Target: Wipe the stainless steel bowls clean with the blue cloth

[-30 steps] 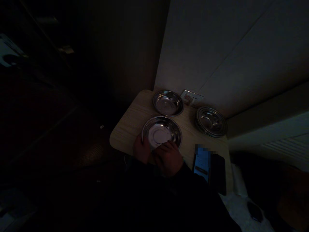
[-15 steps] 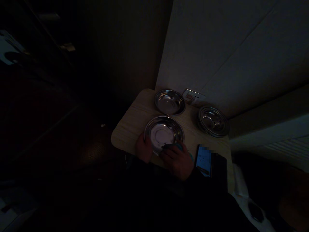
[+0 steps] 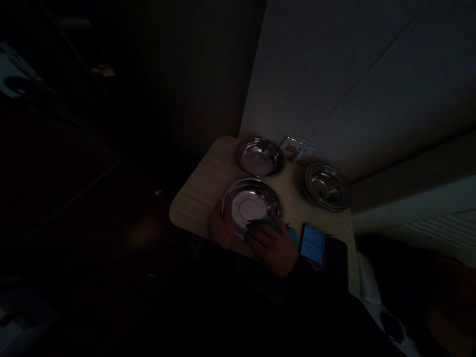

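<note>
The steel dish [image 3: 251, 201] sits upright, open side up, at the near middle part of the tabletop [image 3: 199, 196]. The left hand [image 3: 222, 228] is at the near left section of the dish rim; its fingers grasp the rim, with the thumb toward the inside. The right hand [image 3: 275, 248] is at the near right section of the rim. Its fingers are curled over a teal cloth [image 3: 292, 236], which contacts the inner near side of the dish and projects to the right of the hand.

A second dish [image 3: 259, 161] is located directly beyond the first, open side up; whether the two rims touch cannot be determined. A stack of dishes [image 3: 327, 188] is positioned at the far right, apart from both. A wall socket [image 3: 296, 148] is mounted on the wall [image 3: 323, 74], behind the second dish and to its right.

A phone [image 3: 312, 246] with a lit screen lies to the right of the right hand. A dark flat object [image 3: 337, 260] adjoins its right side; lighting is too low to identify it.
</note>
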Demonstrator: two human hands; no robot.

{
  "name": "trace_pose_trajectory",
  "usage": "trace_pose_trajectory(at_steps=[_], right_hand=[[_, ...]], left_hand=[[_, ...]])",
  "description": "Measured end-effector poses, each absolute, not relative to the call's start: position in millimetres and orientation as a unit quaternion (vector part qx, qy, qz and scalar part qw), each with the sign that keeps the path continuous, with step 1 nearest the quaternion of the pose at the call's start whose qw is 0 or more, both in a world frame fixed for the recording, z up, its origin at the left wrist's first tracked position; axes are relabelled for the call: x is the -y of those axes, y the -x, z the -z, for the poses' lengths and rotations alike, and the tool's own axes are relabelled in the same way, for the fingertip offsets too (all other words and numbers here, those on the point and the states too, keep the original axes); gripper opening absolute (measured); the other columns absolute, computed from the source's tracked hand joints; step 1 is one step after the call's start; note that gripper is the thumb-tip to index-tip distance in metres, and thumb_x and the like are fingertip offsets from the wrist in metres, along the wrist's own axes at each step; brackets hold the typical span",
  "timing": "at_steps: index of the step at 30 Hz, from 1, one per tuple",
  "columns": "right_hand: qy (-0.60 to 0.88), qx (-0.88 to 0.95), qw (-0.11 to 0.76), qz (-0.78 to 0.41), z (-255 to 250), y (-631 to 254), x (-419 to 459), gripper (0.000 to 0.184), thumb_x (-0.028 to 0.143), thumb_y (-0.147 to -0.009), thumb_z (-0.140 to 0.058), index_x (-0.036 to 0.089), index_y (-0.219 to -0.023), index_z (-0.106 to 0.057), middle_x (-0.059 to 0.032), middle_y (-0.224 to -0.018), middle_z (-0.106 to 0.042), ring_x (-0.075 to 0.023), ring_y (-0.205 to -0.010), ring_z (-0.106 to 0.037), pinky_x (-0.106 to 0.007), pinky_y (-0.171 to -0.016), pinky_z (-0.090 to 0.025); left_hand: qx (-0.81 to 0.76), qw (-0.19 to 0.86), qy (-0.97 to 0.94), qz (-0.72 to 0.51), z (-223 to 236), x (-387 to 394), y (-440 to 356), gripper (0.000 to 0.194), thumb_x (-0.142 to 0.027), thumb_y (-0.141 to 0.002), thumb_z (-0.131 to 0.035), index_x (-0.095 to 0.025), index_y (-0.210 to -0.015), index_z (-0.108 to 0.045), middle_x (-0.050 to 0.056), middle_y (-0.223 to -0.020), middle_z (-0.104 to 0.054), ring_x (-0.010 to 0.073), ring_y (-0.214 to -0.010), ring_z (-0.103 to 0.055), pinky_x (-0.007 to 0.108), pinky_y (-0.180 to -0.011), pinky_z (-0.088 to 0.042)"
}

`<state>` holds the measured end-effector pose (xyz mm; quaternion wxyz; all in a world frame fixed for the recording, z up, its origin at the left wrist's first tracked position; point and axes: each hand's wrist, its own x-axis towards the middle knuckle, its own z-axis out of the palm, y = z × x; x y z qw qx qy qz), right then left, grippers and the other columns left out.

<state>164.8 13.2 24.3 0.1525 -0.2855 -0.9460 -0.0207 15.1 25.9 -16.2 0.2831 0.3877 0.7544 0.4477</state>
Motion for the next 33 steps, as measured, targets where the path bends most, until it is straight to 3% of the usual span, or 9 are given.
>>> trace_pose_trajectory(at_steps=[8,13,17,24,28,33], right_hand=[[0.296,0.940,0.171,0.006,-20.5,-181.6,-11.8,0.015,0.018,-0.084,-0.052,0.022,-0.094,-0.062,-0.0003,-0.092,-0.069,-0.0169,-0.086,-0.055,-0.049,-0.105,-0.017],[0.316,0.930,0.188,0.007,-20.3,-163.6,-8.9,0.011,0.018,-0.083,-0.053,0.021,-0.086,-0.063,0.0005,-0.083,-0.069,-0.0154,-0.083,-0.056,-0.049,-0.106,-0.014],[0.332,0.923,0.196,0.001,-16.7,-152.5,-4.8,0.009,0.020,-0.083,-0.054,0.022,-0.085,-0.062,0.0015,-0.087,-0.069,-0.0150,-0.086,-0.056,-0.048,-0.106,-0.014],[0.335,0.914,0.231,0.014,-16.4,-211.6,-12.3,0.012,0.020,-0.083,-0.053,0.022,-0.091,-0.063,0.0003,-0.091,-0.069,-0.0161,-0.088,-0.056,-0.048,-0.102,-0.023],[0.372,0.888,0.270,-0.018,-15.5,-221.3,-16.2,0.014,0.016,-0.082,-0.053,0.018,-0.093,-0.062,-0.0039,-0.091,-0.069,-0.0168,-0.088,-0.058,-0.042,-0.094,-0.036],[0.374,0.884,0.275,-0.059,-7.9,-211.4,-12.6,0.019,0.017,-0.084,-0.051,0.017,-0.100,-0.060,-0.0061,-0.096,-0.067,-0.0185,-0.092,-0.058,-0.041,-0.089,-0.041]], left_hand=[[-0.750,0.288,-0.385,-0.454,17.8,-28.9,-9.8,0.030,-0.024,-0.080,-0.039,-0.013,-0.095,-0.063,0.009,-0.086,-0.067,0.0184,-0.079,-0.060,0.028,-0.071,-0.045],[-0.760,0.275,-0.382,-0.449,18.1,-30.2,-12.2,0.030,-0.024,-0.080,-0.038,-0.012,-0.091,-0.063,0.008,-0.083,-0.067,0.0176,-0.076,-0.060,0.027,-0.070,-0.045],[-0.757,0.287,-0.391,-0.437,17.6,-27.8,-9.5,0.029,-0.026,-0.079,-0.040,-0.013,-0.089,-0.063,0.007,-0.081,-0.067,0.0172,-0.073,-0.059,0.027,-0.068,-0.045],[-0.741,0.314,-0.401,-0.437,14.5,-28.1,-1.1,0.029,-0.026,-0.079,-0.041,-0.012,-0.089,-0.064,0.008,-0.083,-0.067,0.0183,-0.077,-0.060,0.028,-0.070,-0.045],[-0.739,0.346,-0.378,-0.438,15.0,-29.4,6.2,0.033,-0.035,-0.079,-0.045,-0.013,-0.093,-0.064,0.009,-0.089,-0.068,0.0202,-0.082,-0.061,0.030,-0.072,-0.046],[-0.731,0.371,-0.335,-0.465,15.9,-20.0,7.4,0.040,-0.043,-0.078,-0.049,-0.012,-0.100,-0.061,0.011,-0.093,-0.067,0.0194,-0.083,-0.062,0.029,-0.070,-0.048]])
